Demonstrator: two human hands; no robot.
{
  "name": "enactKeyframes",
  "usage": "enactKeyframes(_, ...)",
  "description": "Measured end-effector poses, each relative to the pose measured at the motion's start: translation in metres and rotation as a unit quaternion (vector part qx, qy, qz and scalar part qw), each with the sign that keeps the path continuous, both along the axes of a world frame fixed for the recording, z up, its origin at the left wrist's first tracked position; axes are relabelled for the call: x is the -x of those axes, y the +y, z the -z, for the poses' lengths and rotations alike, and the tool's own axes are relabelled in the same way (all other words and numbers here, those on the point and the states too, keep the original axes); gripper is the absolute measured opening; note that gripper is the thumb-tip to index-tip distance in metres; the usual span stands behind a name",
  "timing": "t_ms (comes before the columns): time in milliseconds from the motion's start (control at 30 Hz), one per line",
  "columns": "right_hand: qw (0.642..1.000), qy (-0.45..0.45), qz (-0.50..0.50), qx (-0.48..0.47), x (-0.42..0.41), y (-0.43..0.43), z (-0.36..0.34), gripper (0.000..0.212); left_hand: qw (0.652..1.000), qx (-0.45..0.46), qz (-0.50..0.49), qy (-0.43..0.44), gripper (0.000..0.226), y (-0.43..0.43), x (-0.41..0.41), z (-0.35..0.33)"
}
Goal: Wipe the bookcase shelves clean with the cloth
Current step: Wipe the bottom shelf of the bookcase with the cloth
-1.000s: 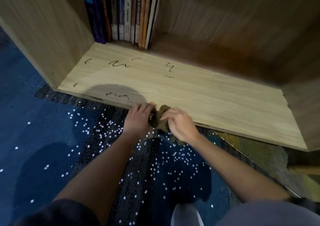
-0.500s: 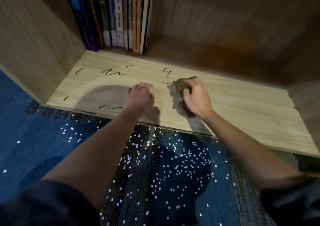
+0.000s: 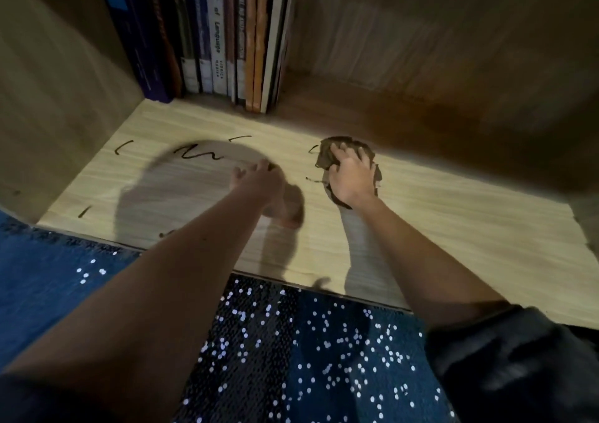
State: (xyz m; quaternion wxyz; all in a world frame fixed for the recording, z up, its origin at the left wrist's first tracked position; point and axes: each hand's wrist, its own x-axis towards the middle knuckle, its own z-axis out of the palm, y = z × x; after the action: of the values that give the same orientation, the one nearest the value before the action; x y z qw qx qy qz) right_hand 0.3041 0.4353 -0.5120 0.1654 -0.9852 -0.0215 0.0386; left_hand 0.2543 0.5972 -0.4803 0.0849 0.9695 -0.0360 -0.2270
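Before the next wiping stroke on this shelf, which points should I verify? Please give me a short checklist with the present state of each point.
1. Cloth held under the right hand, down on the shelf: ok.
2. Short mark just left of the cloth wiped off: not ok, it shows.
3. Scribble further left wiped off: not ok.
4. Path from the cloth to that scribble free: not ok, the left hand lies between them.
5. Books apart from the cloth: ok, they stand at the back.
6. Left hand's grip empty: cannot tell, it is blurred.
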Motion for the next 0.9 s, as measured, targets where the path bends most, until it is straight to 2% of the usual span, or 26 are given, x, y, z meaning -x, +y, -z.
enactKeyframes(100, 0.995, -0.035, -0.094, -0.028, 0.02, 0.001, 0.002, 0.048, 1.0, -0.007, 0.002, 0.007, 0.101, -0.002, -0.003, -0.003)
enactKeyframes(233, 0.966, -0.067, -0.231, -0.095, 0.069, -0.033, 0.01, 0.046, 1.0, -0.007, 0.016, -0.002, 0.104, 0.0, -0.002, 0.0)
enactKeyframes(267, 0.969, -0.07, -0.222, -0.088, 0.06, -0.044, 0.008, 0.046, 1.0, 0.005, 0.01, -0.006, 0.107, 0.002, -0.002, 0.002)
enactKeyframes(400, 0.996, -0.043, -0.063, -0.043, 0.002, -0.037, 0.002, 0.045, 1.0, 0.028, -0.004, -0.011, 0.113, 0.004, -0.003, 0.007)
enactKeyframes(500, 0.988, -0.072, -0.131, -0.041, 0.023, 0.005, 0.01, 0.046, 1.0, 0.018, -0.005, -0.013, 0.108, 0.001, -0.002, 0.006)
enactKeyframes(600, 0.975, -0.077, -0.19, -0.083, 0.067, 0.001, 0.011, 0.044, 1.0, 0.006, 0.006, -0.02, 0.103, 0.001, -0.002, 0.007)
enactKeyframes(700, 0.985, -0.098, -0.124, -0.07, 0.058, -0.038, 0.01, 0.044, 0.999, 0.029, 0.002, -0.027, 0.114, 0.006, 0.001, 0.007)
enactKeyframes(800, 0.997, -0.072, -0.026, -0.031, 0.006, -0.045, 0.003, 0.046, 0.998, 0.055, -0.009, -0.035, 0.12, 0.009, 0.003, 0.007)
enactKeyframes(900, 0.997, -0.068, -0.014, -0.046, -0.035, -0.019, 0.001, 0.044, 0.998, 0.056, -0.001, -0.033, 0.119, 0.01, 0.005, 0.008)
